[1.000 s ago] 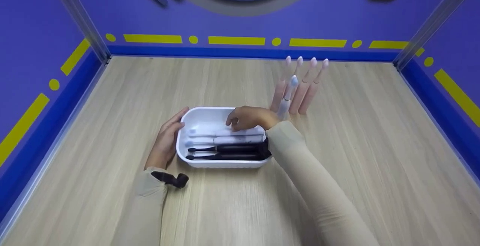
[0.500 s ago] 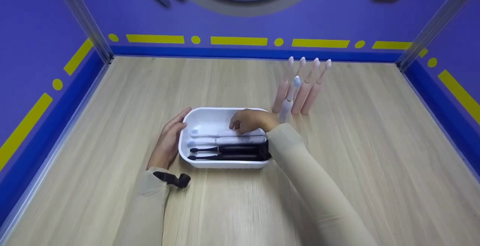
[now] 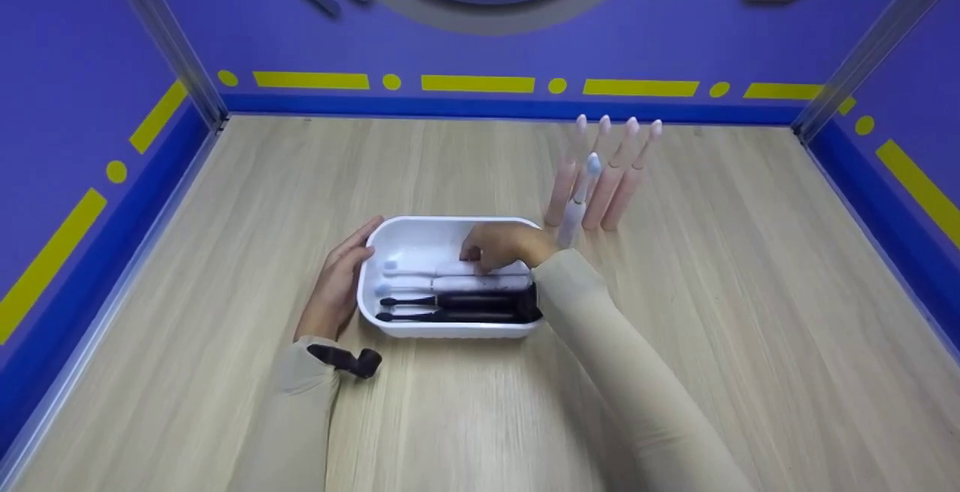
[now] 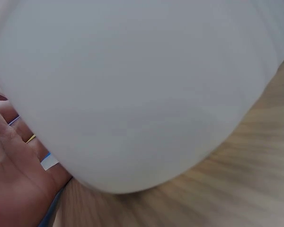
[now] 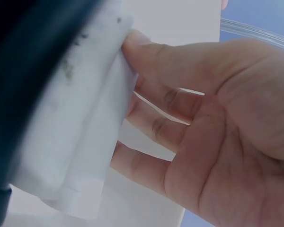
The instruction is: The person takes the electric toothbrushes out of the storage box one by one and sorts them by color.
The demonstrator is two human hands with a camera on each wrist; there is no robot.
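A white plastic tray holds two white electric toothbrushes and two black ones, lying side by side with heads to the left. My left hand rests along the tray's left end, thumb at the rim; in the left wrist view its straight fingers lie beside the outer wall. Reaching inside, my right hand pinches the handle of the farther white toothbrush. The right wrist view shows the thumb on that handle with the fingers opposite. Nearer are the speckled white toothbrush and a black toothbrush.
Just behind the tray's right end, a white toothbrush with a bluish head stands upright. Several pink toothbrushes stand close behind it. The wooden tabletop is bounded by blue-purple panels at the back and sides.
My right hand has sunk slightly into the tray, its fingers closing onto the farther white toothbrush. My left hand stays at the tray's end. The head view has shifted a little.
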